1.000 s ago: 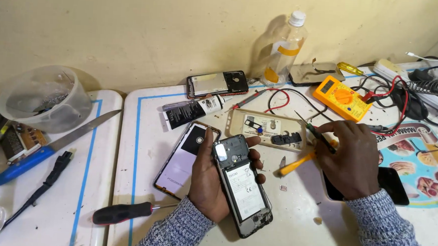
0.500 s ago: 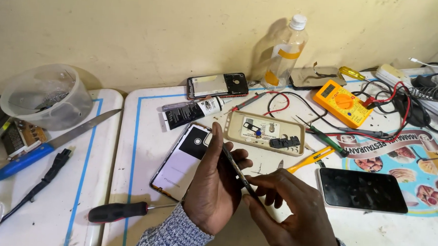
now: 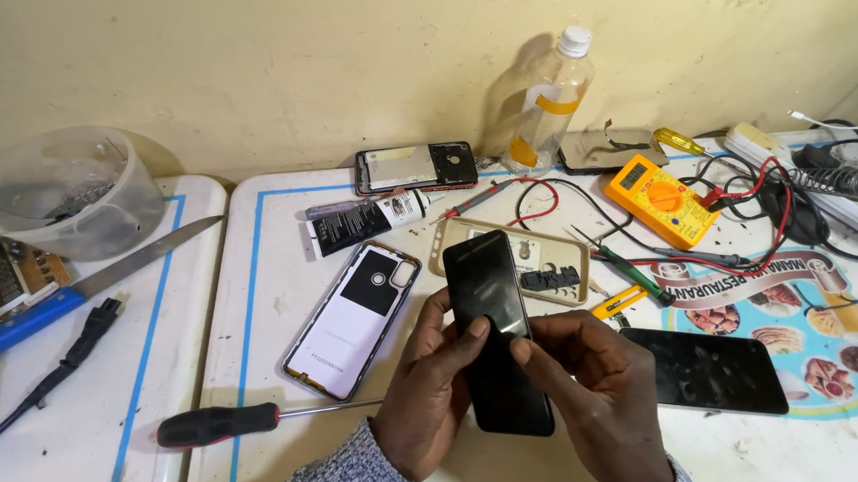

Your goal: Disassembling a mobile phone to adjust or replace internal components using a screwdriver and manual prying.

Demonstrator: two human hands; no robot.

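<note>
phone: black smartphone (image 3: 496,333), dark screen side up, near centre of the white table (image 3: 284,214), held off the surface, long axis running near to far
left hand: left hand (image 3: 431,393) wraps the phone's left edge, thumb on the glass, fingers behind; clamped on it
right hand: right hand (image 3: 602,402) grips the right edge, thumb pressing the screen just beside the left thumb; also closed on the phone
back cover: white back cover (image 3: 354,317) flat on the table, just left of the hands
screwdriver: black-handled screwdriver (image 3: 233,423) near left, shaft pointing right toward the left wrist
second phone: dark second phone (image 3: 706,370) lying flat, just right of the right hand
case: beige case (image 3: 521,260) with small parts inside, just beyond the held phone
multimeter: orange multimeter (image 3: 661,199) far right, red and black leads trailing
bottle: clear plastic bottle (image 3: 549,101) upright against the far wall
knife: blue-handled knife (image 3: 84,287) far left, beside a clear tub (image 3: 70,191)
</note>
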